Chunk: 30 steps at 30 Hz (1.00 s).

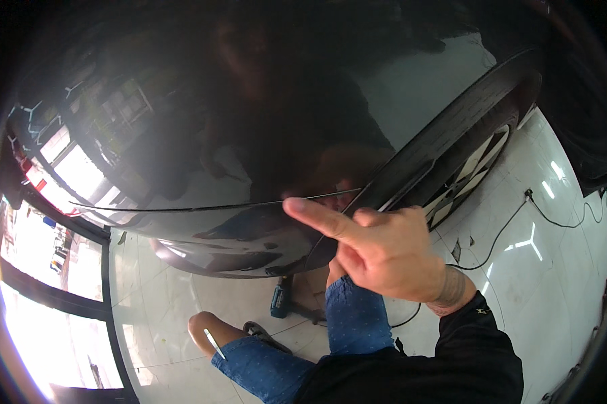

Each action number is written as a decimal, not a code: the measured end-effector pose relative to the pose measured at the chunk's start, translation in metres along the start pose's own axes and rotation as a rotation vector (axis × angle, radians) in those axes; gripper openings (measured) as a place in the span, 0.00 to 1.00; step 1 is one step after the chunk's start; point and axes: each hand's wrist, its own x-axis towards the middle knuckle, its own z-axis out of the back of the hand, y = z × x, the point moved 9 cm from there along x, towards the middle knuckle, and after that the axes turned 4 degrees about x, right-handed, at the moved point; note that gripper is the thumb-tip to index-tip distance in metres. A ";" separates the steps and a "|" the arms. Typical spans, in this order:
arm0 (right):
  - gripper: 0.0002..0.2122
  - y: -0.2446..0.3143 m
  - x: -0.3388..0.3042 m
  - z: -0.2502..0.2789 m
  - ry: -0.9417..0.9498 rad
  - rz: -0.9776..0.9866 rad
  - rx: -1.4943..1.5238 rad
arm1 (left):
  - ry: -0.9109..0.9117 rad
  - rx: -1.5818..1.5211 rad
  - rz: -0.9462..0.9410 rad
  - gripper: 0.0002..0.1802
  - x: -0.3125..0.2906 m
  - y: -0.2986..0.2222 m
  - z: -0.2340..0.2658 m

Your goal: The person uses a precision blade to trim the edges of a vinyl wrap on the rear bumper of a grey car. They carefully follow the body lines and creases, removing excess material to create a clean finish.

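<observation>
My right hand [387, 252] reaches up in front of a glossy dark grey car body panel [202, 135]. Its index finger is stretched out, with the tip at a thin dark seam [182, 208] running across the panel. The other fingers are bent in, and nothing shows in the hand. Whether the fingertip presses on the panel or hovers just off it, I cannot tell. Below the seam lies the lower bumper part [249, 246]. My left hand is out of the picture. A slim pale blade-like tool [214, 343] rests on the left leg of my blue shorts.
To the right are the black wheel arch edge [445, 135] and a wheel [475, 165]. A dark teal power tool, like a heat gun [280, 297], stands on the tiled floor under the bumper. A black cable [502, 236] crosses the floor at right. Bright glass doors [61, 323] are at left.
</observation>
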 end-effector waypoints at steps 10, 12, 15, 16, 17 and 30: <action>0.15 0.029 -0.018 0.008 -0.255 0.125 0.529 | -0.247 -0.686 -1.234 0.24 -0.125 -0.177 0.023; 0.15 0.078 -0.030 -0.055 0.128 0.187 0.887 | 0.001 -0.590 -1.435 0.21 -0.107 -0.229 -0.029; 0.17 0.130 -0.040 -0.110 0.125 0.137 1.228 | 0.213 -0.556 -1.472 0.21 -0.113 -0.321 -0.154; 0.18 0.141 -0.048 -0.130 0.106 0.093 1.283 | 0.282 -0.547 -1.622 0.23 -0.121 -0.329 -0.174; 0.20 0.143 -0.050 -0.140 0.079 0.055 1.332 | 0.300 -0.624 -1.558 0.24 -0.117 -0.333 -0.185; 0.11 0.130 -0.088 -0.240 0.624 -0.529 1.738 | 0.142 -1.126 -1.101 0.06 -0.052 -0.309 -0.165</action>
